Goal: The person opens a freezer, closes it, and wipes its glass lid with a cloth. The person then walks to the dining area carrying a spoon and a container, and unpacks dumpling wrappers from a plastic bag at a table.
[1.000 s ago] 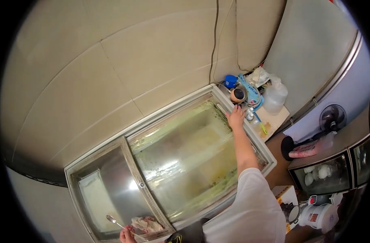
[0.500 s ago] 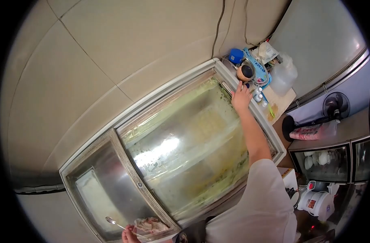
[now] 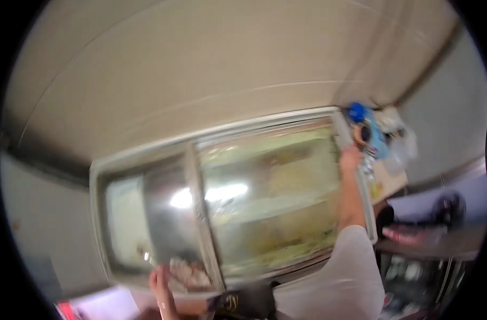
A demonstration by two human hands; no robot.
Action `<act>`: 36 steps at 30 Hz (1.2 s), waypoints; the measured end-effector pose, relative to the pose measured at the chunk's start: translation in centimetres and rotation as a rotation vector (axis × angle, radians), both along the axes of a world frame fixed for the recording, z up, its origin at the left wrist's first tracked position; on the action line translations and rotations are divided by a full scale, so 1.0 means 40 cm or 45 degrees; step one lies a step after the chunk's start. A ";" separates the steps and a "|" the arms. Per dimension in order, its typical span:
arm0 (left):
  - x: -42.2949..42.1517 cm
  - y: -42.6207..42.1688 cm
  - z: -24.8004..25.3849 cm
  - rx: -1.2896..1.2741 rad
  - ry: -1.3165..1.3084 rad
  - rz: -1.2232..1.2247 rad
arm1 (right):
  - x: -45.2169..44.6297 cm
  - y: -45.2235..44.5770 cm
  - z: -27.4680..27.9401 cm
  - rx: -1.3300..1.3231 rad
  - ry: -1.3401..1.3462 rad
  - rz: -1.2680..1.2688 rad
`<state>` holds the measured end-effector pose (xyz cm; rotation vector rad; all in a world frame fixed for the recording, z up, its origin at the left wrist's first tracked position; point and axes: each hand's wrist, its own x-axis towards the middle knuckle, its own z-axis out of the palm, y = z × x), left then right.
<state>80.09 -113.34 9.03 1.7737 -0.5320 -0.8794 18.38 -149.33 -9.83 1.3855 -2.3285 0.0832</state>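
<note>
My left hand (image 3: 159, 282) is closed around a metal spoon (image 3: 148, 258) at the lower left, with the bowl end pointing up and left. Close beside this hand, a crumpled pale and reddish bundle (image 3: 191, 275) shows at the front of the left section of a chest freezer (image 3: 100, 234). My right arm reaches across to the freezer's right end, where my right hand (image 3: 350, 157) is at the edge of the frosted glass lid (image 3: 275, 208). Motion blur smears its fingers, so their grip is unclear.
Right of the freezer, a small counter (image 3: 392, 184) bears a blue-capped container (image 3: 356, 111), a clear plastic bag (image 3: 402, 152) and small bottles. A dark fan (image 3: 449, 208) stands further right. A tiled wall (image 3: 227, 58) runs behind the freezer.
My view has turned, so the freezer now lies more level and the counter sits lower. My left hand still has the spoon; my right hand stays at the lid's right edge.
</note>
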 end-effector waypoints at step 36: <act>-0.133 1.473 -0.048 -0.292 -0.214 1.428 | 1.377 1.065 0.289 0.934 -1.085 2.321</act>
